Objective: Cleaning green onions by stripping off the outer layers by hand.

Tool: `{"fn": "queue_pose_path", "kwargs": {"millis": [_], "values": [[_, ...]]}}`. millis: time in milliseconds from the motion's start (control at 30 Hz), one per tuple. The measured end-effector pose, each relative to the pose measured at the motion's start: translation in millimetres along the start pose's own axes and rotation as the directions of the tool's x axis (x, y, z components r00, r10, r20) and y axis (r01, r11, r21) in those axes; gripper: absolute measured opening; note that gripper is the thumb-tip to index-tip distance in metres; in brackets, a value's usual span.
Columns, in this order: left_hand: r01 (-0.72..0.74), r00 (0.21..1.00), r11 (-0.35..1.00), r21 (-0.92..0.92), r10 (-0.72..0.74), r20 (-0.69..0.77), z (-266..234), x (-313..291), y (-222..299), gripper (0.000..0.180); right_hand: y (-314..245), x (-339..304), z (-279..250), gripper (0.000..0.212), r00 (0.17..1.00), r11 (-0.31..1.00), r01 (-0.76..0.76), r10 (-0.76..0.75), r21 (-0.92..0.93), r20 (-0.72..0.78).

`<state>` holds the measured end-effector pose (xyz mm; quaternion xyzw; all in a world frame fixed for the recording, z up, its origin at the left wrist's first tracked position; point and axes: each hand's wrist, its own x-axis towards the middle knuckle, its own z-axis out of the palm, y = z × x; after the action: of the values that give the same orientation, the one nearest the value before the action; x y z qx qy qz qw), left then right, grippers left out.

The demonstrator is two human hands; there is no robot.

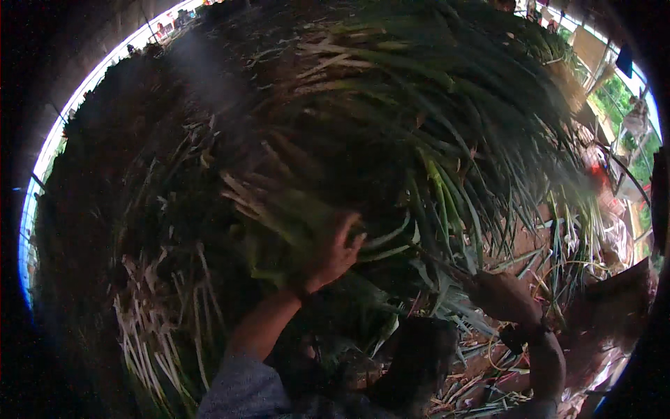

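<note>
My left hand (pixel 333 257) is near the middle of the view, its fingers curled on a bunch of long green onions (pixel 300 213). The bunch's pale ends point to the upper left, and some leaves come out to the right of the fingers. Blur and shade hide part of that grip. At the lower right, in shadow, my right hand (pixel 508 297) is closed round a thin dark blade-like tool (pixel 443 264). It points up and left toward the leaves, and its exact kind is too dark to make out.
A large heap of green onions (pixel 447 91) fills the far side. More pale stalks (pixel 157 342) lie at the lower left. Cut leaves and scraps (pixel 481 387) litter the brown ground at the lower right. Bright openings with greenery (pixel 618 98) show at the right rim.
</note>
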<state>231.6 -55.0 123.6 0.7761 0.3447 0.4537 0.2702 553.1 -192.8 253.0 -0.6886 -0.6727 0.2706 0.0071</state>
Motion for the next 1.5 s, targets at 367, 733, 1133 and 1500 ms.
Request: {"fn": "queue_pose_path", "kwargs": {"millis": [367,733,1133,1500], "values": [[0.519,0.758,0.006,-0.855,-0.466,0.457,21,-74,79,0.034,-76,10,83,0.042,0.785,0.832,0.503,-0.553,-0.233,-0.279],[0.55,0.805,0.493,-0.674,-0.529,0.27,4,-125,1,0.04,-86,-13,105,0.049,0.906,0.903,0.386,-0.409,-0.187,-0.11],[0.466,0.778,0.778,-0.421,-0.587,-0.224,-112,-91,-155,0.039,-88,59,128,0.044,0.739,0.747,0.658,-0.665,-0.092,-0.107],[0.591,0.762,0.59,-0.55,-0.631,0.142,-103,-70,-61,0.04,-67,36,119,0.035,0.884,0.89,0.432,-0.386,0.146,-0.262]]}}
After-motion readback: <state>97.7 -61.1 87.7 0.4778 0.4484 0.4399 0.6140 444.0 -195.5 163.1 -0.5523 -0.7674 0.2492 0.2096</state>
